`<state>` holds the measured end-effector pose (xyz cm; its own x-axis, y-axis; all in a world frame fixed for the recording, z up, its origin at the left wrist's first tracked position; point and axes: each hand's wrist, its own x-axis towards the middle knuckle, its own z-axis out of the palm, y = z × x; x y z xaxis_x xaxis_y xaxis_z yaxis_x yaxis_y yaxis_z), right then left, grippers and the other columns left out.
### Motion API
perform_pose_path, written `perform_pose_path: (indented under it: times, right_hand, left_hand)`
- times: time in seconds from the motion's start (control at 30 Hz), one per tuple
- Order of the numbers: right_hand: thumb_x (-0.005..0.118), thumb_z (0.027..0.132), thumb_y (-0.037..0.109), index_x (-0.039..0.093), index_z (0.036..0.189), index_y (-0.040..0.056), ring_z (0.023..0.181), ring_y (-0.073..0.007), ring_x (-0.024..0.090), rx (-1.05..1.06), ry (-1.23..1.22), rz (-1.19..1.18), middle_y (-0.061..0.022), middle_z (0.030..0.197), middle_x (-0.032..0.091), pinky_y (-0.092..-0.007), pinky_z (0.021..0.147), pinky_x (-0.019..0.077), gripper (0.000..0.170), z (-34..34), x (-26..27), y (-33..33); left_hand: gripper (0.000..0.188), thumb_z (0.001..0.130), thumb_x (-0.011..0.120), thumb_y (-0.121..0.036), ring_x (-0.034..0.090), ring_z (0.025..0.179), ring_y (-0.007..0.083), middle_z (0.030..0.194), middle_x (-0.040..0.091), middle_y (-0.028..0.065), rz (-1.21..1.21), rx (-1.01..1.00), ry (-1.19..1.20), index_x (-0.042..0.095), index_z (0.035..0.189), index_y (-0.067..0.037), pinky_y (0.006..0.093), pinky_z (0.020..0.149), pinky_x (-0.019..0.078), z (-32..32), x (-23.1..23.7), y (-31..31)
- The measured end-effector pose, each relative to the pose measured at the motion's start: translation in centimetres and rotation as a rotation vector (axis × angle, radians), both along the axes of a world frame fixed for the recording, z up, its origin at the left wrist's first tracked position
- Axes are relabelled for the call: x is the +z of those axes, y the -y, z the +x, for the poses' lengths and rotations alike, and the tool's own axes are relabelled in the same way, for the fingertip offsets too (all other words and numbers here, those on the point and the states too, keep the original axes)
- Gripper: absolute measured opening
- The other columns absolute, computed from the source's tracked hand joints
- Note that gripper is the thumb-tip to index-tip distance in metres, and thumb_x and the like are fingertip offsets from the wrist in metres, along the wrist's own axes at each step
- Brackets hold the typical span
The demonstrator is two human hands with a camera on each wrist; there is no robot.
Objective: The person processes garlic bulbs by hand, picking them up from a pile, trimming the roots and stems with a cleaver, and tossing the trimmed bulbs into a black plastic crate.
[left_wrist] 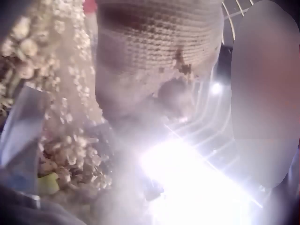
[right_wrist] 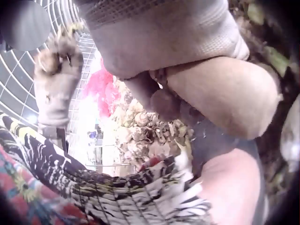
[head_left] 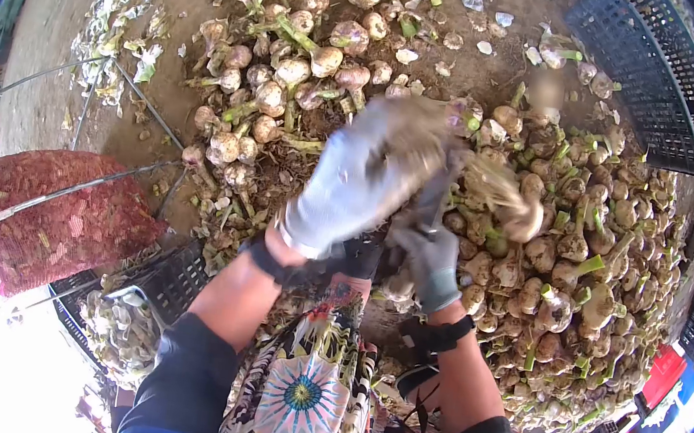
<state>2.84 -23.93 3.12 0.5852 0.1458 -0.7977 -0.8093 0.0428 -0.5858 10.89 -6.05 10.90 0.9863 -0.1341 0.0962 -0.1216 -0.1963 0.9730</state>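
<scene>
In the head view my left gloved hand (head_left: 351, 186) reaches forward, blurred by motion, over the ground between two lots of garlic. Its fingers curl round garlic whose blurred bulb (head_left: 526, 223) and stalk stretch out to the right. The right wrist view shows that same left hand (right_wrist: 58, 86) with its dirty fingers bent. Lower down, my right gloved hand (head_left: 430, 262) grips dark shears (head_left: 432, 197), which point up toward the left fingers. What exactly the shears touch is lost in the blur.
Long-stalked garlic bulbs (head_left: 291, 73) lie at front left. A large heap of short-stemmed garlic (head_left: 571, 246) fills the right. Black plastic crates (head_left: 646, 72) stand at upper right. A red mesh sack (head_left: 58, 214) lies left, by thin metal rods (head_left: 143, 102). Patterned cloth (head_left: 302, 394) covers my lap.
</scene>
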Motion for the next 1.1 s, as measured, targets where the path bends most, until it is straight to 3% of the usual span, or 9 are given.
perform_pose_path:
  times: [0.07, 0.17, 0.2, 0.47, 0.7, 0.8, 0.9, 0.97, 1.1]
  right_hand:
    - [0.072, 0.083, -0.002, 0.071, 0.100, -0.0011, 0.077, -0.0124, 0.066, -0.180, 0.157, -0.105, -0.0051, 0.089, 0.072, -0.0267, 0.072, 0.0546, 0.017, 1.1, -0.8, 2.0]
    - [0.073, 0.083, -0.002, 0.071, 0.102, -0.0019, 0.080, -0.0130, 0.066, -0.281, 0.073, -0.144, -0.0046, 0.093, 0.072, -0.0266, 0.075, 0.0546, 0.018, 1.8, -1.8, 3.4]
    - [0.073, 0.083, -0.001, 0.071, 0.102, -0.0020, 0.080, -0.0130, 0.066, -0.274, 0.102, -0.150, -0.0043, 0.093, 0.072, -0.0265, 0.075, 0.0542, 0.019, 1.7, -1.9, 3.4]
    - [0.071, 0.086, 0.001, 0.071, 0.105, -0.0029, 0.081, -0.0108, 0.065, -0.253, 0.141, -0.176, -0.0032, 0.095, 0.071, -0.0265, 0.073, 0.0525, 0.020, 1.3, -1.7, 3.7]
    - [0.071, 0.083, -0.005, 0.070, 0.101, -0.0055, 0.078, -0.0087, 0.061, -0.259, 0.216, -0.144, -0.0023, 0.092, 0.071, -0.0242, 0.072, 0.0508, 0.019, 0.7, -2.8, 3.4]
    - [0.070, 0.083, -0.005, 0.070, 0.102, -0.0052, 0.079, -0.0086, 0.061, -0.232, 0.227, -0.189, -0.0023, 0.092, 0.071, -0.0242, 0.071, 0.0511, 0.019, 0.9, -2.5, 3.7]
    - [0.069, 0.083, -0.005, 0.070, 0.103, -0.0055, 0.079, -0.0084, 0.062, -0.239, 0.217, -0.166, -0.0019, 0.091, 0.071, -0.0245, 0.072, 0.0513, 0.020, 0.8, -2.3, 3.6]
    - [0.069, 0.083, -0.005, 0.070, 0.104, -0.0053, 0.080, -0.0083, 0.062, -0.166, 0.258, -0.213, -0.0023, 0.092, 0.071, -0.0243, 0.074, 0.0514, 0.021, 0.7, -2.6, 3.3]
    - [0.072, 0.082, -0.004, 0.070, 0.107, -0.0034, 0.081, -0.0109, 0.065, -0.178, 0.247, -0.079, -0.0041, 0.096, 0.072, -0.0249, 0.074, 0.0534, 0.025, 0.7, -1.4, 2.3]
  left_hand:
    - [0.039, 0.087, 0.074, -0.019, 0.067, 0.093, 0.0233, 0.101, 0.071, 0.0094, 0.466, 0.015, 0.169, 0.063, 0.123, -0.009, 0.0359, 0.088, 0.0545, 1.7, -3.5, -0.8]
    - [0.056, 0.074, 0.081, -0.030, 0.052, 0.129, 0.0292, 0.138, 0.056, 0.0118, 1.163, -0.535, 0.055, 0.063, 0.125, -0.019, 0.0542, 0.114, 0.0332, 0.1, -7.1, 3.2]
    - [0.058, 0.072, 0.080, -0.030, 0.043, 0.136, 0.0317, 0.148, 0.045, 0.0114, 1.164, -0.555, -0.041, 0.063, 0.126, -0.020, 0.0592, 0.117, 0.0262, -0.5, -9.2, 4.2]
    - [0.039, 0.069, 0.079, -0.023, 0.050, 0.123, 0.0362, 0.137, 0.053, 0.0143, 1.001, -0.102, -0.165, 0.068, 0.104, -0.011, 0.0451, 0.098, 0.0454, -6.2, -10.8, -2.1]
    - [0.041, 0.074, 0.076, -0.022, 0.053, 0.122, 0.0367, 0.136, 0.054, 0.0177, 1.224, -0.278, -0.266, 0.069, 0.112, -0.008, 0.0446, 0.099, 0.0461, -18.2, -6.8, -7.9]
    - [0.045, 0.080, 0.074, -0.024, 0.056, 0.123, 0.0367, 0.135, 0.057, 0.0192, 0.693, -0.221, -0.478, 0.066, 0.119, -0.006, 0.0449, 0.101, 0.0460, -17.4, -3.7, -9.3]
    - [0.057, 0.082, 0.073, -0.030, 0.062, 0.116, 0.0370, 0.131, 0.061, 0.0216, 0.687, 0.689, -0.820, 0.058, 0.130, -0.004, 0.0428, 0.100, 0.0475, -14.4, -2.8, -11.7]
    - [0.055, 0.077, 0.076, -0.029, 0.068, 0.096, 0.0365, 0.116, 0.068, 0.0186, 0.990, 0.737, -0.506, 0.061, 0.125, -0.008, 0.0455, 0.084, 0.0528, -16.1, -10.6, -16.5]
    - [0.044, 0.075, 0.077, -0.025, 0.070, 0.095, 0.0349, 0.097, 0.073, 0.0176, 0.991, 0.651, -0.807, 0.067, 0.111, -0.002, 0.0417, 0.084, 0.0532, -12.9, -9.2, -15.7]
